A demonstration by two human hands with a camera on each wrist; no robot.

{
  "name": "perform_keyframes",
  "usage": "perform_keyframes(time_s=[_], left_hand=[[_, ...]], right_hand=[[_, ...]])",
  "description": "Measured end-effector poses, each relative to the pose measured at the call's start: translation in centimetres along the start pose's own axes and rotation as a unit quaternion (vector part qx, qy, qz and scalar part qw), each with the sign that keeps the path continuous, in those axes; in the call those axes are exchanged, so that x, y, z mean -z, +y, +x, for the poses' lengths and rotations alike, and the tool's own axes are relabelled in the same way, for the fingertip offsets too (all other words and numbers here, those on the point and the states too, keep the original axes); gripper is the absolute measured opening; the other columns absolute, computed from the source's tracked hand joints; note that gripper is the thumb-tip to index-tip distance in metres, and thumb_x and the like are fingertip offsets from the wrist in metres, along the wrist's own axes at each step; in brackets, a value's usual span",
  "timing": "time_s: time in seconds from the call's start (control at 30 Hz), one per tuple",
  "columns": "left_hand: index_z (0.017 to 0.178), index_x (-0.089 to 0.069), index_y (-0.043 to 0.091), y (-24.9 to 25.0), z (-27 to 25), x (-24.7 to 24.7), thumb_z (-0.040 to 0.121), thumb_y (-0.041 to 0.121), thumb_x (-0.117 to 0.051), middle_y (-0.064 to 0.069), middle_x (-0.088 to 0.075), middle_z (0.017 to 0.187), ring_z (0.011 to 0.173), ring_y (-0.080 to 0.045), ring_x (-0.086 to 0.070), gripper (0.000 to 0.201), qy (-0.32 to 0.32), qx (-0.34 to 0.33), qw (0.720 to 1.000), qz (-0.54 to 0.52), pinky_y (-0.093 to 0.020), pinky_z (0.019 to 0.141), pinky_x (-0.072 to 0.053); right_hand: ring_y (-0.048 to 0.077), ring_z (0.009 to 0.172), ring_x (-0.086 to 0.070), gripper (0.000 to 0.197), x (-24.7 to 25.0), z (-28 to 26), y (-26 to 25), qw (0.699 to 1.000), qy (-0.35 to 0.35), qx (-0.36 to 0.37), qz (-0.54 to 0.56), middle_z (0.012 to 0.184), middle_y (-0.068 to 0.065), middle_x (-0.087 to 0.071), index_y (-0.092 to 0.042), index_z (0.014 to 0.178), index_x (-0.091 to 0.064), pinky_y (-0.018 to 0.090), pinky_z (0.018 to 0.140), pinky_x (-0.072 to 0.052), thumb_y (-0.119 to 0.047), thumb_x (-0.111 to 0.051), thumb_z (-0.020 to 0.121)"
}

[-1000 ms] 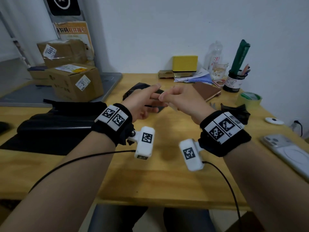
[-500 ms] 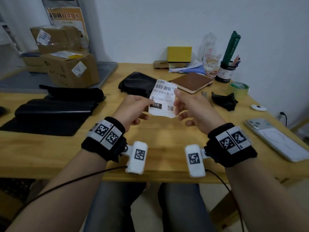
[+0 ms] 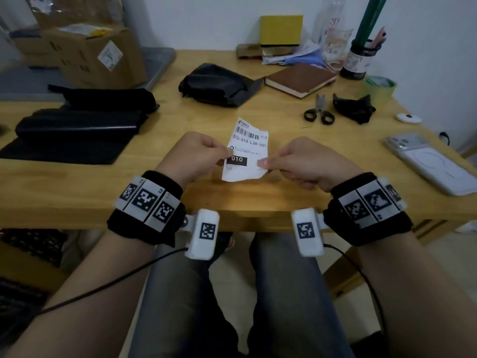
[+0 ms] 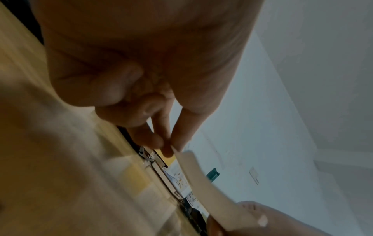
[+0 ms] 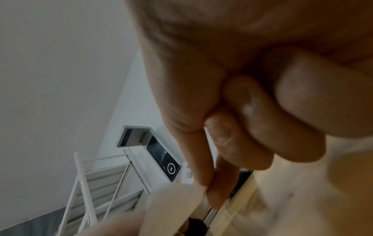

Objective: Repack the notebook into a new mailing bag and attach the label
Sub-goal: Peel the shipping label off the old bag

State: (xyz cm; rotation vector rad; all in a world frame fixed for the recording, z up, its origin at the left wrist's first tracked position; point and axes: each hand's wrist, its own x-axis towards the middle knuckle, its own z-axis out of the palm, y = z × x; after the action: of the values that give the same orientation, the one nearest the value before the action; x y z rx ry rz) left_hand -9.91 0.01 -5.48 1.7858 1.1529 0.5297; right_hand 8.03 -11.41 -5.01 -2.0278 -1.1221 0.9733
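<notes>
Label [image 3: 246, 148]: white slip, centre of the frame, held above the table [image 3: 77, 192]. Your left hand [image 3: 198, 157] pinches its left edge, your right hand [image 3: 307, 161] its right. Notebook [image 3: 300, 80]: brown, upper right, beside scissors [image 3: 319, 112].

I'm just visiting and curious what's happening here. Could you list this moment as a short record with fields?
Held item: label, printed side up, above the table
Left hand: pinches the label's left edge
Right hand: pinches the label's right edge
Notebook: brown, closed, on the far side of the table, not bagged
Crumpled black bag: left of the notebook
Scissors: lying on the table, untouched
Label attached: not yet
</notes>
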Motion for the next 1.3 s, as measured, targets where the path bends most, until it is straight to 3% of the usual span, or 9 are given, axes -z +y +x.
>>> perform_keyframes(time_s=[0.07, 0.17, 0.27, 0.7, 0.83, 1.0, 1.13, 1.23, 1.3], left_hand=[[0.089, -0.077, 0.012, -0.4, -0.2, -0.2, 0.089, 0.026, -0.072, 0.013, -0.062, 0.058, 0.037, 0.005, -0.045, 0.015, -0.005, -0.008, 0.999, 0.042, -0.01, 0.034, -0.03], [0.086, -0.08, 0.015, -1.1, -0.3, -0.4, 0.084, 0.032, -0.078, 0.005, -0.073, 0.081, 0.069, -0.002, -0.057, 0.018, -0.011, -0.008, 0.998, 0.068, -0.02, 0.059, -0.041], [0.083, -0.08, 0.016, -1.4, -0.3, -0.4, 0.081, 0.036, -0.08, 0.003, -0.073, 0.081, 0.077, -0.009, -0.059, 0.02, -0.012, 0.0, 0.995, 0.099, -0.027, 0.068, -0.043], [0.077, -0.079, 0.021, -0.5, 0.1, -0.9, 0.076, 0.044, -0.081, 0.003, -0.072, 0.078, 0.078, -0.009, -0.061, 0.024, -0.006, 0.025, 0.979, 0.202, -0.027, 0.064, -0.044], [0.073, -0.076, 0.024, -0.2, -0.1, -1.1, 0.074, 0.051, -0.08, 0.01, -0.067, 0.076, 0.079, -0.01, -0.059, 0.027, 0.002, 0.026, 0.966, 0.256, -0.026, 0.055, -0.036], [0.08, -0.07, 0.016, 0.1, -0.5, -0.6, 0.07, 0.06, -0.079, 0.001, -0.069, 0.078, 0.076, -0.016, -0.062, 0.046, 0.003, 0.035, 0.948, 0.317, -0.028, 0.056, -0.039], [0.081, -0.068, 0.011, 1.1, -0.7, 0.0, 0.082, 0.037, -0.079, 0.003, -0.064, 0.071, 0.061, -0.012, -0.059, 0.028, 0.013, -0.023, 0.992, 0.123, -0.027, 0.055, -0.049], [0.098, -0.065, 0.004, 2.6, -0.6, 0.3, 0.094, 0.024, -0.067, -0.008, -0.07, 0.08, 0.064, -0.019, -0.069, 0.02, -0.047, 0.005, 0.987, -0.153, -0.031, 0.065, -0.061], [0.111, -0.061, 0.004, 3.0, 0.0, 0.0, 0.097, 0.027, -0.063, -0.015, -0.076, 0.097, 0.084, -0.028, -0.076, 0.027, -0.132, 0.056, 0.963, -0.229, -0.038, 0.077, -0.062]], right_hand=[[0.014, 0.041, -0.026, 0.028, -0.2, -0.2, 0.3, 1.0, -0.002, 0.0, -0.011, 0.052, 0.001, -0.036, -0.01, 0.087, -0.077, 0.022, 0.041, -0.02, -0.038, -0.075, 0.089], [0.015, 0.04, -0.029, 0.033, -0.3, -0.3, 0.4, 0.999, 0.005, 0.003, -0.045, 0.053, 0.002, -0.038, -0.01, 0.082, -0.077, 0.024, 0.042, -0.022, -0.042, -0.077, 0.086], [0.006, 0.033, -0.035, 0.032, -0.5, -0.3, 0.3, 0.995, 0.009, 0.01, -0.096, 0.049, -0.003, -0.046, -0.012, 0.082, -0.078, 0.022, 0.039, -0.029, -0.043, -0.074, 0.088], [0.009, 0.04, -0.038, 0.035, -1.3, 0.0, 0.0, 0.989, 0.023, 0.003, -0.147, 0.043, -0.006, -0.044, -0.016, 0.059, -0.066, 0.025, 0.048, -0.031, -0.038, -0.082, 0.08], [0.011, 0.045, -0.042, 0.031, -1.5, 0.3, -0.1, 0.988, 0.03, 0.001, -0.151, 0.047, -0.004, -0.046, -0.009, 0.072, -0.073, 0.026, 0.049, -0.031, -0.037, -0.084, 0.076], [0.015, 0.048, -0.039, 0.041, -1.0, 0.0, 0.2, 0.988, 0.033, 0.005, -0.153, 0.054, 0.001, -0.045, -0.014, 0.067, -0.056, 0.025, 0.047, -0.028, -0.041, -0.086, 0.074], [0.015, 0.046, -0.054, 0.028, 0.1, -0.7, -0.6, 0.991, 0.102, 0.051, 0.063, 0.063, 0.001, -0.064, -0.012, 0.081, -0.064, 0.026, 0.043, -0.046, -0.036, -0.072, 0.092], [0.033, 0.073, -0.072, 0.022, 0.7, -0.8, -1.8, 0.941, 0.054, 0.074, 0.326, 0.097, 0.016, -0.073, -0.006, 0.109, -0.059, 0.042, 0.069, -0.063, -0.026, -0.063, 0.1], [0.04, 0.091, -0.075, 0.035, 0.2, -0.2, -1.8, 0.929, -0.015, 0.053, 0.366, 0.113, 0.021, -0.072, -0.006, 0.127, -0.053, 0.049, 0.083, -0.062, -0.029, -0.061, 0.101]])
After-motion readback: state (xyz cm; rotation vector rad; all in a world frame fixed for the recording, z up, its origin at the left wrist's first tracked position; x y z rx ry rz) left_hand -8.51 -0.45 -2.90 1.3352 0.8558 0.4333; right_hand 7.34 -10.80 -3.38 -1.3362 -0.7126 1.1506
